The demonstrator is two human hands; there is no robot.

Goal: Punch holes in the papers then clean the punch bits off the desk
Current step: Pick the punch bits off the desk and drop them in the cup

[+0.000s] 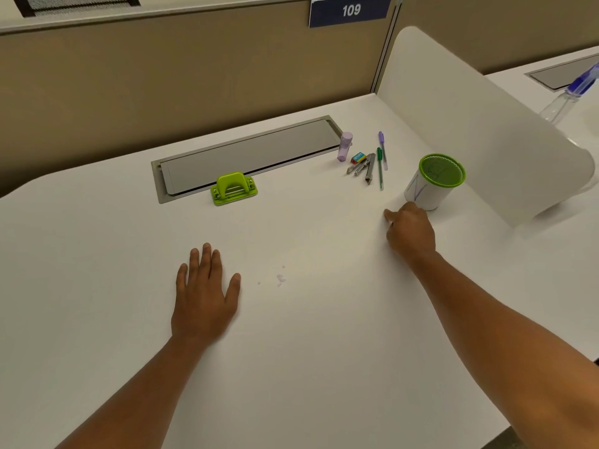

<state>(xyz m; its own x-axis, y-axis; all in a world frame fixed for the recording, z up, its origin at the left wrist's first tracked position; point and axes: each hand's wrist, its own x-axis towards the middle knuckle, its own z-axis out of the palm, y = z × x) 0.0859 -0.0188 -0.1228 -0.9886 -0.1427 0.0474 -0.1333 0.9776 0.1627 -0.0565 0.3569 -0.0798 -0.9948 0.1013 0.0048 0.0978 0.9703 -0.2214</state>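
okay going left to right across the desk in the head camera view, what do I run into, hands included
left hand flat on the desk → green hole punch → punch bits → purple glue stick → right hand with curled fingers → green mesh cup

Left hand (205, 296) lies flat on the desk (97, 254) beside punch bits (280, 279). Right hand (410, 233), curled, rests near the cup (432, 183). The punch (234, 188) sits behind.
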